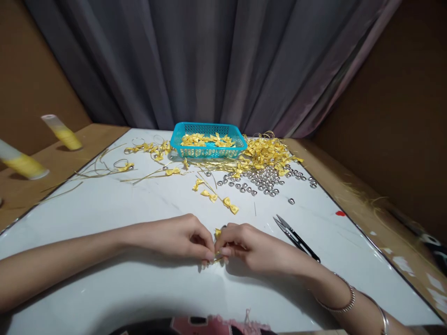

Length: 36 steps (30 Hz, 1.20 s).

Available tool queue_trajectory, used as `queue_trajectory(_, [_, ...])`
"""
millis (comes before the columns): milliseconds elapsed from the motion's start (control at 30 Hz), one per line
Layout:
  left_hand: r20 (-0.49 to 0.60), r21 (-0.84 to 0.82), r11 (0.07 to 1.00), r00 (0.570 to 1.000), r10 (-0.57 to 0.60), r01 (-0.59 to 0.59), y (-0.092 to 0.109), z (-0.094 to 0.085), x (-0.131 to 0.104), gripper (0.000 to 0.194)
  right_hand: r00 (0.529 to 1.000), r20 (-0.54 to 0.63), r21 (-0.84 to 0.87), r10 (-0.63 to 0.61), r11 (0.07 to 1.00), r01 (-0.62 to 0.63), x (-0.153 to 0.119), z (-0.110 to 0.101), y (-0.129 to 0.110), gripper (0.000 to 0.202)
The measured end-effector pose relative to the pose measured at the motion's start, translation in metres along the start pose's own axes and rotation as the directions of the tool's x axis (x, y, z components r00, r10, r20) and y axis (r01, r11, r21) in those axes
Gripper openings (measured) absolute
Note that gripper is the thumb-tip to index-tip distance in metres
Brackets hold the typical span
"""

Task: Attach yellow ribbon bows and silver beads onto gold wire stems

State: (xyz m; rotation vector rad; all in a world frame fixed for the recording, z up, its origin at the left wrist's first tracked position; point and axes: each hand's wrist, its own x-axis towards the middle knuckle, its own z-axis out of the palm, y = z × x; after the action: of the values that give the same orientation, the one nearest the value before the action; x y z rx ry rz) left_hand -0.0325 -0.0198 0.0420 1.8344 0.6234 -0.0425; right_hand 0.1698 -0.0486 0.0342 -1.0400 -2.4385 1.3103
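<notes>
My left hand (pixel 186 237) and my right hand (pixel 244 244) meet fingertip to fingertip low over the white table. Between them a thin gold cord (pixel 218 260) shows, pinched by both. A small yellow bow (pixel 218 233) peeks out just behind my right fingers, largely covered by them. Beyond the hands lie a few loose yellow bows (pixel 230 205) and a needle (pixel 254 209). Black thread snips (pixel 296 238) rest to the right, beside my right forearm.
A blue basket (pixel 209 152) with yellow bows stands at the table's back. To its right are a heap of corded bows (pixel 267 151) and many silver beads (pixel 265 179). Two yellow ribbon spools (pixel 66 136) stand left. The white table (pixel 139 288) has a dark edge.
</notes>
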Motion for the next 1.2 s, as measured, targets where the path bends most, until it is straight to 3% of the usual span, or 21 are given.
queue_trajectory(300, [-0.017,-0.014,0.999,0.999,-0.043,0.043,0.001,0.0,0.003,0.022,0.994,-0.098,-0.051,0.054,0.997,-0.059,0.0,0.005,-0.005,0.022])
queue_trajectory(533, [-0.078,-0.011,0.999,0.996,-0.053,0.052,-0.002,0.0,0.004,0.02,0.984,-0.176,-0.241,-0.024,0.97,-0.02,0.0,0.009,-0.009,0.022])
queue_trajectory(633, [-0.123,0.008,0.999,0.991,-0.046,0.047,-0.001,-0.002,0.007,0.019,0.978,-0.204,-0.305,-0.051,0.952,-0.014,0.0,0.007,-0.009,0.025])
queue_trajectory(833, [-0.125,0.098,0.995,0.992,0.021,-0.009,0.016,-0.019,0.026,0.019,0.943,-0.33,-0.266,-0.04,0.963,-0.052,-0.01,-0.009,-0.008,0.026])
queue_trajectory(1033, [-0.057,0.225,0.97,0.992,0.111,-0.096,0.031,-0.057,0.054,0.019,0.891,-0.453,-0.266,0.015,0.952,-0.151,-0.036,-0.031,-0.013,0.025])
queue_trajectory(1133, [0.175,0.287,0.94,0.975,0.139,-0.186,0.029,-0.063,0.065,0.028,0.884,-0.464,-0.234,0.057,0.955,-0.184,-0.052,-0.038,-0.013,0.025])
queue_trajectory(1200, [0.285,0.349,0.917,0.954,0.094,-0.195,0.028,-0.057,0.07,0.029,0.884,-0.458,-0.203,0.093,0.957,-0.206,-0.062,-0.041,-0.013,0.024])
